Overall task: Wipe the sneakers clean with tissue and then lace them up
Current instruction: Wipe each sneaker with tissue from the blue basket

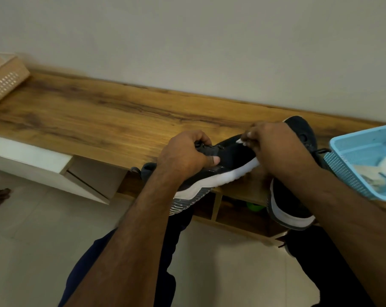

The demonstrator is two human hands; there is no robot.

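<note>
1. The left hand [184, 157] grips a black sneaker [223, 165] round its laced middle, thumb pressed on the side, holding it tilted over the front edge of the wooden shelf [94, 116].
2. The right hand [274, 147] pinches a white tissue [240, 141] against the sneaker's toe.
3. The second sneaker [291, 204] lies on the shelf just beside a blue basket [342, 167].
4. A tan basket [3, 78] sits at the far left.

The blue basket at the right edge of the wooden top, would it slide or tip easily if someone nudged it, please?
Probably yes. The blue basket looks like thin perforated plastic, so likely light. It seems to overhang the wooden top at its front edge, so a nudge might tip it. It holds only a few pale items.
</note>
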